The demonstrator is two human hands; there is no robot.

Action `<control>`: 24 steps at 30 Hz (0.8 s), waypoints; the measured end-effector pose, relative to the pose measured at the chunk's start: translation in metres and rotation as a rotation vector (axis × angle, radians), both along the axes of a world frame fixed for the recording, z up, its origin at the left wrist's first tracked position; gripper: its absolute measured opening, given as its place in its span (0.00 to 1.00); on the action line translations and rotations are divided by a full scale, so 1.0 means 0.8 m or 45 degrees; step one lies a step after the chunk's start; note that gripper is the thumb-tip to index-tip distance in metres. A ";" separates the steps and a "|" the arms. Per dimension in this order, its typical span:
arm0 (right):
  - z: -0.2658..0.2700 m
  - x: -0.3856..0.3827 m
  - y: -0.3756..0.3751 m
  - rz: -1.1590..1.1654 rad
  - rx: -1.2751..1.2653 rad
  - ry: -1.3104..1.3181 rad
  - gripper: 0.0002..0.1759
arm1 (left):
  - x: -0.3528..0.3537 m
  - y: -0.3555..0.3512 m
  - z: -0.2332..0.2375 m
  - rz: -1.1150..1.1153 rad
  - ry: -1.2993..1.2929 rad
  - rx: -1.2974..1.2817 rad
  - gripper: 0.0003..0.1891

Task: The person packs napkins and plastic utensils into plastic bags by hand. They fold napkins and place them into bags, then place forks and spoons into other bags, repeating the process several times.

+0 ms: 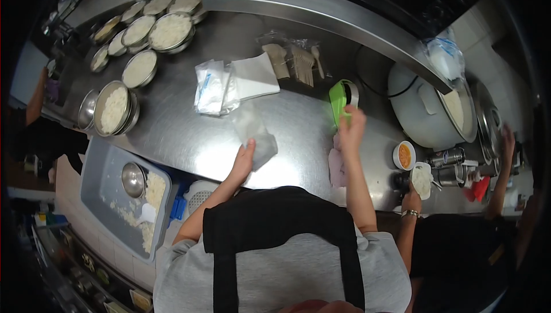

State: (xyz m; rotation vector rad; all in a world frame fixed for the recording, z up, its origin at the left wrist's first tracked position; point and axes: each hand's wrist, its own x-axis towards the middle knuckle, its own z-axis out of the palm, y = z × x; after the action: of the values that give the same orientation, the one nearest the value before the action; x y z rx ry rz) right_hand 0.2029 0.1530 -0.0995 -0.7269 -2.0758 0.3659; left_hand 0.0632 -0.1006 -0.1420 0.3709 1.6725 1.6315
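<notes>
My left hand (247, 158) is closed on a clear plastic bag (264, 147) above the steel counter (166, 140). My right hand (352, 122) is at the near edge of a green container (338, 105), its fingers bent together; what they hold, if anything, is too small to make out. A pink cloth (337, 166) lies beneath my right forearm. Beyond my left hand lie a stack of clear bags (211, 88) and white sheets (256, 76). Packs of wooden cutlery (302, 63) rest farther back.
Metal bowls of rice (113, 109) crowd the left. A grey tub (109, 198) with rice stands below them. At right are a large pot (410, 106), an orange-filled bowl (404, 155) and a co-worker's hand (411, 200) with a white container (422, 181).
</notes>
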 end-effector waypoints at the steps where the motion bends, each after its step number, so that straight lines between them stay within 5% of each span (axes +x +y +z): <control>1: 0.004 0.010 0.031 -0.166 0.203 0.061 0.12 | -0.001 -0.004 0.001 0.061 -0.009 -0.014 0.32; 2: -0.019 0.024 0.067 -0.182 0.215 0.064 0.12 | -0.003 -0.008 -0.001 0.045 -0.005 -0.001 0.32; 4: -0.085 0.046 0.127 -0.185 -0.676 -0.072 0.09 | -0.004 -0.014 -0.006 0.085 -0.133 0.059 0.32; 5: -0.074 0.046 0.124 -0.190 -0.667 -0.068 0.09 | -0.004 -0.016 -0.007 0.067 -0.135 0.095 0.32; 7: -0.044 0.040 0.109 -0.077 -1.427 0.030 0.07 | -0.005 -0.016 -0.011 0.078 -0.124 0.129 0.33; 11: -0.045 0.042 0.110 -0.019 -1.512 -0.024 0.06 | -0.005 -0.017 -0.023 0.078 -0.136 0.216 0.34; 17: -0.036 0.039 0.081 0.105 -1.629 0.879 0.06 | 0.001 -0.022 -0.025 0.065 -0.198 0.173 0.36; 24: -0.079 0.057 0.071 0.145 -1.542 0.900 0.19 | -0.004 -0.016 -0.048 0.097 -0.309 0.139 0.35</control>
State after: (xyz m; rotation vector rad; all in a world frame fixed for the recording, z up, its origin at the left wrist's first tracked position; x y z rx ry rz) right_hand 0.2485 0.2101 -0.1626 -0.9373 -1.0637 1.7315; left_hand 0.0597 -0.1131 -0.1806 0.1560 1.4359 1.7528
